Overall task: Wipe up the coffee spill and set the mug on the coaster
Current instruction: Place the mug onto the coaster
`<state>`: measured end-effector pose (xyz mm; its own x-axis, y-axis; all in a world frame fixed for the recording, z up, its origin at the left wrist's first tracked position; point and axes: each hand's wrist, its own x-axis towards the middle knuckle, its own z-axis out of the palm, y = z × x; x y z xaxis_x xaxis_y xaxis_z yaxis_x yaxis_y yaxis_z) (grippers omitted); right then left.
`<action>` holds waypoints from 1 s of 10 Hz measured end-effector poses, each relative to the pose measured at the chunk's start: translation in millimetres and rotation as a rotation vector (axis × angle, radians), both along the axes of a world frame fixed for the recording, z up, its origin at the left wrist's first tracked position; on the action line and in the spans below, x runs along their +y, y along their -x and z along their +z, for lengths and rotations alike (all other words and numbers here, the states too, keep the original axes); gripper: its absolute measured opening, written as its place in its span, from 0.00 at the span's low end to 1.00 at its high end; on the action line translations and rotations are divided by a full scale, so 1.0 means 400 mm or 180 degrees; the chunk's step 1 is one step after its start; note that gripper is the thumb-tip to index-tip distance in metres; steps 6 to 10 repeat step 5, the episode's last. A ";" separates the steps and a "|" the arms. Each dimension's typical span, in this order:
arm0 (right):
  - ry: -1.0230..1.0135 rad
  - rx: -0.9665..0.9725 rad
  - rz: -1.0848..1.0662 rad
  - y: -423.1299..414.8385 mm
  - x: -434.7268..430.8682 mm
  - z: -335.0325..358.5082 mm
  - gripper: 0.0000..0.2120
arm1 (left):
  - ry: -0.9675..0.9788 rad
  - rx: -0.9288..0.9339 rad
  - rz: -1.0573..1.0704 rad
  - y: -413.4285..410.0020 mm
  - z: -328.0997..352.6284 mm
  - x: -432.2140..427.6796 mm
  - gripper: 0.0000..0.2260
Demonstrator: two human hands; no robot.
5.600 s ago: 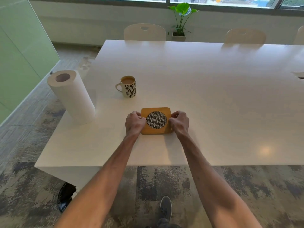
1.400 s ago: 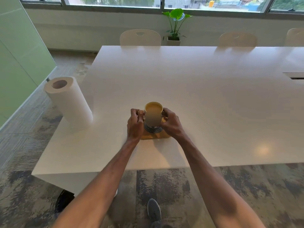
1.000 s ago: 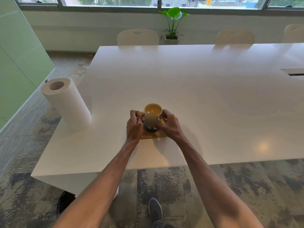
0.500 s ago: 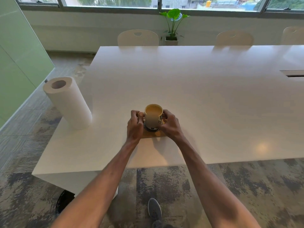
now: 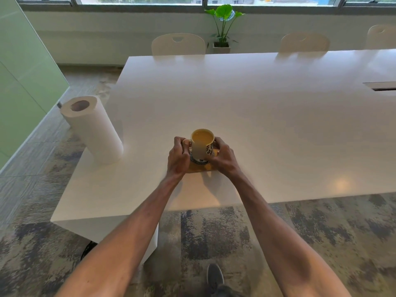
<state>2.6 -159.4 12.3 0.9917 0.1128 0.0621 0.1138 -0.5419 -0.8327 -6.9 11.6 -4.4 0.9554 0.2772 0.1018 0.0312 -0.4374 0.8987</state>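
A white mug (image 5: pixel 200 150) with a black leaf pattern, full of milky coffee, stands upright on the wooden coaster (image 5: pixel 200 168) near the front edge of the white table (image 5: pixel 267 116). My left hand (image 5: pixel 177 158) grips the mug's handle on its left side. My right hand (image 5: pixel 222 158) curls round the mug's right side. The coaster's woven round inlay shows under the mug's base. No coffee spill is visible on the table top.
A roll of paper towel (image 5: pixel 94 129) stands upright at the table's left edge. Chairs (image 5: pixel 177 44) line the far side, and a potted plant (image 5: pixel 221 26) sits by the window. A cable slot (image 5: pixel 381 86) lies at the right.
Long before, both hands held the coaster while the mug stood further back left. Over the last second the mug has stayed on the coaster with both hands around it.
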 end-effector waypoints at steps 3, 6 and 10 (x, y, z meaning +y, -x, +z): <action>0.0180 0.0026 0.0057 0.006 -0.002 0.011 0.34 | -0.0487 -0.0211 -0.0222 -0.006 -0.003 0.025 0.13; 0.0614 -0.0254 0.0028 0.010 -0.022 0.026 0.35 | -0.0996 -0.0723 -0.0015 -0.009 0.011 0.032 0.23; 0.0614 -0.0254 0.0028 0.010 -0.022 0.026 0.35 | -0.0996 -0.0723 -0.0015 -0.009 0.011 0.032 0.23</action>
